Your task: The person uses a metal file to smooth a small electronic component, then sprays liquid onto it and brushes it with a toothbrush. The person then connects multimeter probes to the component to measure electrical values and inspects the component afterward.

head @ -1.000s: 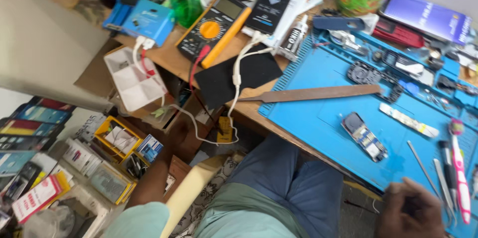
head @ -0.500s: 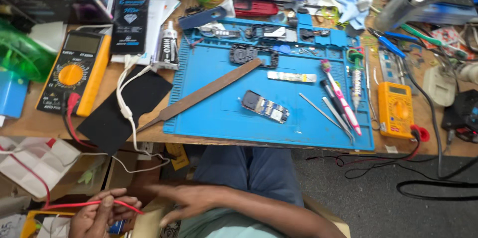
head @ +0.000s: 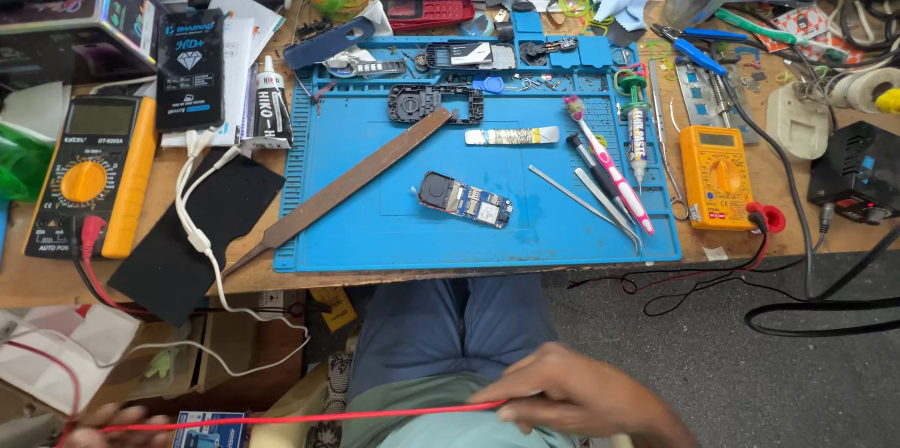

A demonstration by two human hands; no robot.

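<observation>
Pinching a thin red wire (head: 309, 417), the right hand (head: 562, 394) sits low over the lap with its fingers (head: 511, 403) curled shut around the strand, while the left hand (head: 89, 434) only peeks in at the bottom left corner, so can't tell how tight its fingers are closed, though the wire runs straight to it. That wire is stretched pretty much level between both hands, well below the bench (head: 56, 270) edge, in front of the blue jeans (head: 450, 326). Up on the bench there's a blue work mat (head: 375, 223) with a bare phone circuit board (head: 464, 200) lying near its middle, and a long metal file (head: 347, 187) lying diagonally across the mat's left side. Right of the board are tweezers (head: 586, 197) and a pink-handled brush (head: 609, 162), side by side. A small orange multimeter (head: 714, 176) sits just off the mat's right edge, and a bigger yellow-and-black multimeter (head: 89, 171) is far left, next to a black pad (head: 202, 232) with a white cable (head: 202, 223) draped over it.
</observation>
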